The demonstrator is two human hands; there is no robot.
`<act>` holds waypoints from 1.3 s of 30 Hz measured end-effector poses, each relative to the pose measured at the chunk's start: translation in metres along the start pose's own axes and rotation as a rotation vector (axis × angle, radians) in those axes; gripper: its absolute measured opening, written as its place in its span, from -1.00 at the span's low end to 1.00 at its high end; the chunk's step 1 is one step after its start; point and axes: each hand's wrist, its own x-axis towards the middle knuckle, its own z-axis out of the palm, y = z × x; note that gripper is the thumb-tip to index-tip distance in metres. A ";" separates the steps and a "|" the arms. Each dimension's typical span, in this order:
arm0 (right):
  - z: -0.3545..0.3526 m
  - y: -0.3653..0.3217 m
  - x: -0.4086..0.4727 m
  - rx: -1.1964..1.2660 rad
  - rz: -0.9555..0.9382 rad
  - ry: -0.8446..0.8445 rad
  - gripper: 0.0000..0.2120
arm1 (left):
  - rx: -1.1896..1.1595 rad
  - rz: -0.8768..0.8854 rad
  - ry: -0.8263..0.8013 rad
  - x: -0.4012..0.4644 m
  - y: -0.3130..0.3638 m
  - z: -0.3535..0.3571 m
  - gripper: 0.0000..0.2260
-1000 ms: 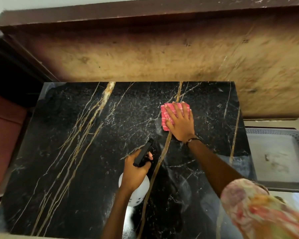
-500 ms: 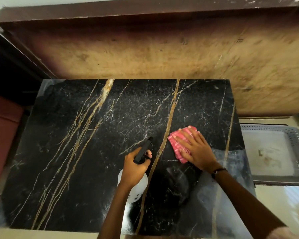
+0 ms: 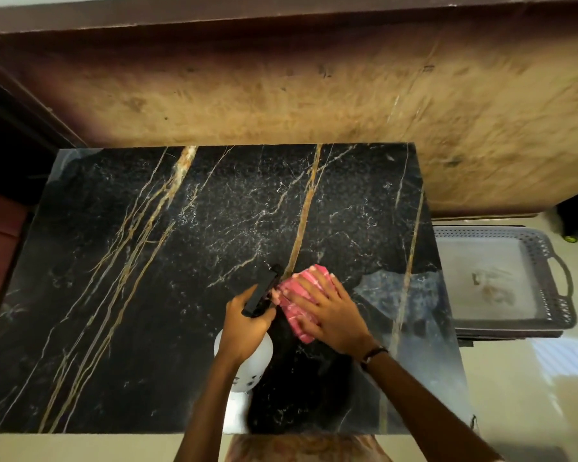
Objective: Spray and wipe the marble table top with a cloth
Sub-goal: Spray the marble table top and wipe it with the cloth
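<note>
While the right hand [image 3: 327,311] presses the pink cloth [image 3: 296,305] flat mid-wipe, the left hand [image 3: 247,323] grips the spray bottle [image 3: 247,361], and the marble table top [image 3: 147,295] wants fresh strokes leftward.

One marble table top [image 3: 167,295], one cloth [image 3: 296,303], one spray bottle [image 3: 247,365], one tray [image 3: 554,288], two hands

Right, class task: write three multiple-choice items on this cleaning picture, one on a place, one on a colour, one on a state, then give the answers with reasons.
1. Where is the grey tray?
A. on the table
B. right of the table, lower down
C. by the left edge

2. What colour is the cloth?
A. pink
B. blue
C. white

3. What is the left hand doing?
A. lying flat
B. hanging idle
C. gripping the spray bottle

Answers: B, it sits beyond the marble table top's right edge; A, pink shows under the right hand; C, its fingers curl round the black trigger.
</note>
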 end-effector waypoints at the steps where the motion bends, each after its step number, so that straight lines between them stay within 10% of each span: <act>1: -0.002 0.016 -0.014 -0.010 0.035 0.010 -0.50 | 0.008 0.007 -0.006 -0.001 0.000 0.003 -0.82; 9: -0.025 0.082 0.024 0.081 0.535 0.036 -0.44 | 0.054 0.032 -0.042 -0.005 0.007 0.029 -0.76; 16: -0.008 0.067 -0.029 -0.005 0.172 0.023 -0.48 | 0.060 0.032 -0.058 -0.008 0.011 0.053 -0.81; 28: -0.030 0.145 -0.022 0.084 0.629 0.101 -0.43 | 0.083 0.015 -0.043 -0.018 0.008 0.061 -0.78; 39: -0.018 0.127 -0.137 0.020 0.307 0.128 -0.47 | 0.091 0.004 -0.042 -0.032 0.005 0.067 -0.81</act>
